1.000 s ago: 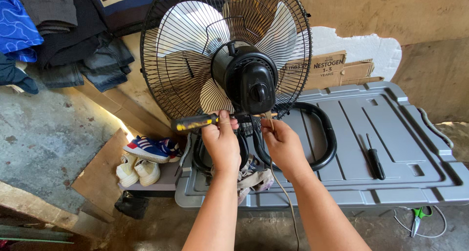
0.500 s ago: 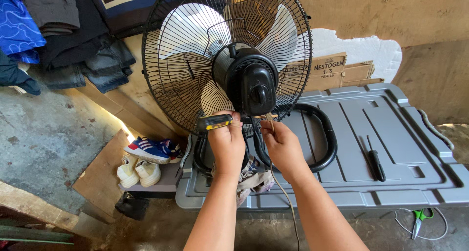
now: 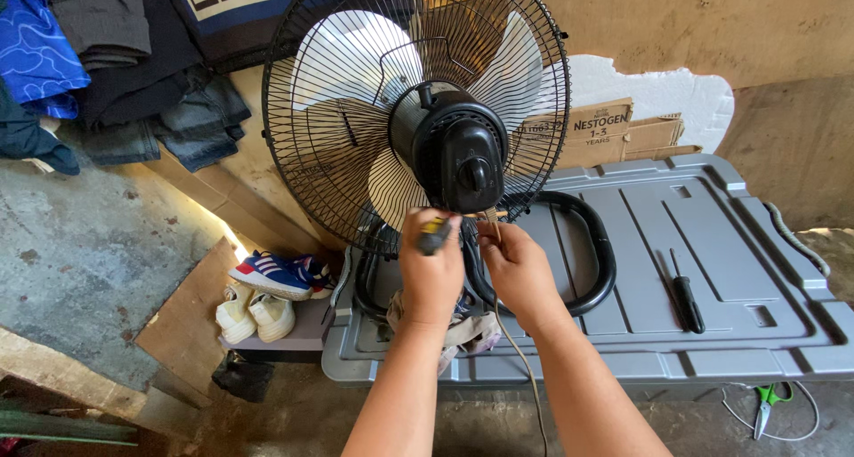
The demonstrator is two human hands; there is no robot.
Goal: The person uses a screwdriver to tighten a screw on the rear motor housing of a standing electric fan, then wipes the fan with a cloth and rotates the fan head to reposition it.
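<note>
The yellow-black screwdriver (image 3: 434, 235) has swung upright in the closed left hand (image 3: 431, 275); right hand (image 3: 516, 270) pinches the fan's cord (image 3: 520, 359)

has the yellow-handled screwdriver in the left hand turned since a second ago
Yes. The screwdriver lay sideways below the fan motor housing; now the left hand holds it pointing up toward it.

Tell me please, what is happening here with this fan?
A person works at the back of a black electric fan with a round wire cage, which stands on a grey plastic lid. The left hand grips a yellow-and-black screwdriver just under the motor housing. The right hand pinches a thin beige cord there. A second, black screwdriver lies unused on the lid.
</note>
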